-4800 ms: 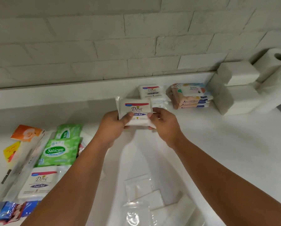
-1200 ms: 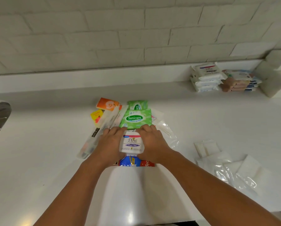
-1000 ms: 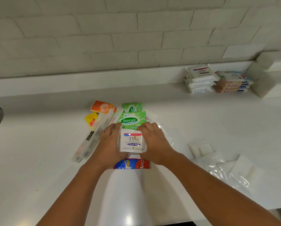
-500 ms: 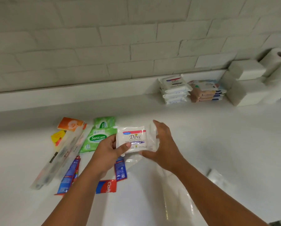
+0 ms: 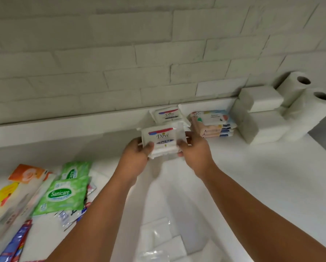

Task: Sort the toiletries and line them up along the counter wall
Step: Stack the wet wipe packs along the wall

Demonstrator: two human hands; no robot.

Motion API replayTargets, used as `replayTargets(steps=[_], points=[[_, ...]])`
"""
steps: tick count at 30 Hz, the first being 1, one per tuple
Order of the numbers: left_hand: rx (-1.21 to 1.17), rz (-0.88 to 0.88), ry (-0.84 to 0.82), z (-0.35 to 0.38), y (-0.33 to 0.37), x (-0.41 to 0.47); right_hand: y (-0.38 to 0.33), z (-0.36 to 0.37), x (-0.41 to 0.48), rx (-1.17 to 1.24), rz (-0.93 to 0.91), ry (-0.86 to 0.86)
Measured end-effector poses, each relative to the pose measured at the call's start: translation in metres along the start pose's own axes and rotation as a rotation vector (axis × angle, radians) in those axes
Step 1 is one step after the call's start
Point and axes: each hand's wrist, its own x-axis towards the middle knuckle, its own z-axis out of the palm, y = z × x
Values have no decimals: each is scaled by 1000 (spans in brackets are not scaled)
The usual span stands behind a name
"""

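Over the counter (image 5: 253, 176), left hand (image 5: 137, 156) and right hand (image 5: 195, 150) hold Dove pack (image 5: 161, 138).

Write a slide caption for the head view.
Left hand and right hand hold a Dove pack near the Dove stack by the wall.

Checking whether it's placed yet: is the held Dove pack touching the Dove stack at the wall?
Cannot tell. In the head view the held pack overlaps the front of the stack, hiding any gap or contact between them.
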Motion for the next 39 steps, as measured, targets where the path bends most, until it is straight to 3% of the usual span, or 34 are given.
replayTargets(steps=[6,17,24,33,39], points=[[130,89,104,36,42,66,-24,-14,70,-120,-106,100],[391,39,229,55,40,115,-26,-18,127,-497,-131,-73],[192,-86,221,60,31,121,-23,-12,131,-346,-43,-114],[308,-51,190,59,30,125,-24,-12,134,-366,-43,-144],[372,-9,188,56,44,111,-39,-10,118,-527,-152,-32]])
